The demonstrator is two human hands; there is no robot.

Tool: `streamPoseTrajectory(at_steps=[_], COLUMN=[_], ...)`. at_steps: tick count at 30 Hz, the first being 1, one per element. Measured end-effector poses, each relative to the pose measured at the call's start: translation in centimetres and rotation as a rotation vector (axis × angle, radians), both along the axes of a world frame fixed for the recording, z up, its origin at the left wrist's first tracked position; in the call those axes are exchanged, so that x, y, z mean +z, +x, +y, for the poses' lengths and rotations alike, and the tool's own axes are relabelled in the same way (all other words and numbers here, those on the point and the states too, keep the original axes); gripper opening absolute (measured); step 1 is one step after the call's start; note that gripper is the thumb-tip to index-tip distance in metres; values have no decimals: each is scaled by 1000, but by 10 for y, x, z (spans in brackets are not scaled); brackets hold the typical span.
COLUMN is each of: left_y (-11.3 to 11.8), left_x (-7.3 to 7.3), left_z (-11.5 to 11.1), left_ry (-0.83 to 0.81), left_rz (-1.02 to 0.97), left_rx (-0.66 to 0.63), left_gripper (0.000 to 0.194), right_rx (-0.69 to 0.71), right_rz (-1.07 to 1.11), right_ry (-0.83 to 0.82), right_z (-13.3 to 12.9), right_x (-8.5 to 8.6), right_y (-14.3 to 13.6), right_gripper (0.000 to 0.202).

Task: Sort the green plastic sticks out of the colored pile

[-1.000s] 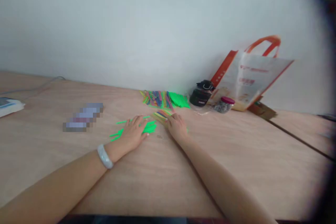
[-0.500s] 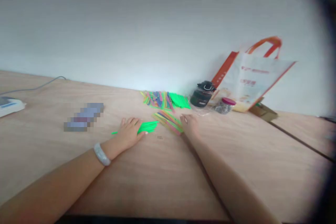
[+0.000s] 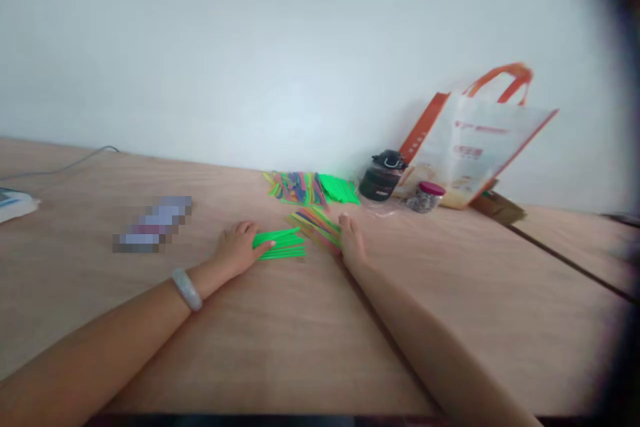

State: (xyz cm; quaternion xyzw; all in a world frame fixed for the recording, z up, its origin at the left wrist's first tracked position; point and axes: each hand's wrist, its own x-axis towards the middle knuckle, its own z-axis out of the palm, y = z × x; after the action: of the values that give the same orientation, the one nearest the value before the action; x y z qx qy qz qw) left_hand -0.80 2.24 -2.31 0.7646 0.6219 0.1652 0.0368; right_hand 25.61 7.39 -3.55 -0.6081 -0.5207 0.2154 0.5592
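My left hand [image 3: 239,245] is closed around the left ends of a small bunch of bright green sticks [image 3: 285,250], thumb on top of them. The free ends fan out to the right over the table. Beside them lies a slanted bundle of thin coloured strips [image 3: 316,227], yellow, pink, blue and green. My right hand [image 3: 353,240] is curled against the right ends of this bundle, fingers close together. Part of its grip is hidden. Behind both bundles rest a spread of mixed coloured strips [image 3: 297,188] and a green pile [image 3: 340,189].
A black-lidded bottle [image 3: 383,177], a jar with a dark pink lid [image 3: 427,197] and a white bag with orange handles [image 3: 470,147] stand at the back right. A blurred-out flat object [image 3: 155,223] lies left. A seam [image 3: 390,330] runs along the wooden table.
My left hand has drawn its spread fingers in and shifted slightly left, so more of the green sticks shows. My right hand stays at the coloured bundle. The view has shifted slightly.
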Motion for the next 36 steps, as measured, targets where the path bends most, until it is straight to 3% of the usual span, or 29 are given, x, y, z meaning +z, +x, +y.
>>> streamPoseTrajectory(at_steps=[6, 13, 16, 20, 23, 32, 36], left_y=[-6, -4, -18, -55, -73, -38, -38], left_x=[-3, -6, -2, -2, -1, 0, -1], left_z=[-2, 0, 6, 19, 24, 32, 37], left_ry=[67, 87, 113, 91, 60, 44, 32], left_rz=[26, -13, -141, -446, -548, -655, -714], left_rx=[-166, -308, -232, -77, -55, -4, 19], left_gripper=[60, 51, 51, 56, 58, 61, 62], right_rx=[-52, -37, -71, -123, -117, -51, -78], right_rz=[21, 5, 14, 99, 170, 86, 56], right_ry=[-34, -28, -20, 0, 1, -5, -10], right_z=[3, 1, 3, 9, 10, 17, 17], right_x=[0, 0, -3, -6, -6, -8, -5], right_y=[5, 2, 8, 23, 26, -3, -2], right_gripper=[51, 52, 52, 52, 49, 53, 55])
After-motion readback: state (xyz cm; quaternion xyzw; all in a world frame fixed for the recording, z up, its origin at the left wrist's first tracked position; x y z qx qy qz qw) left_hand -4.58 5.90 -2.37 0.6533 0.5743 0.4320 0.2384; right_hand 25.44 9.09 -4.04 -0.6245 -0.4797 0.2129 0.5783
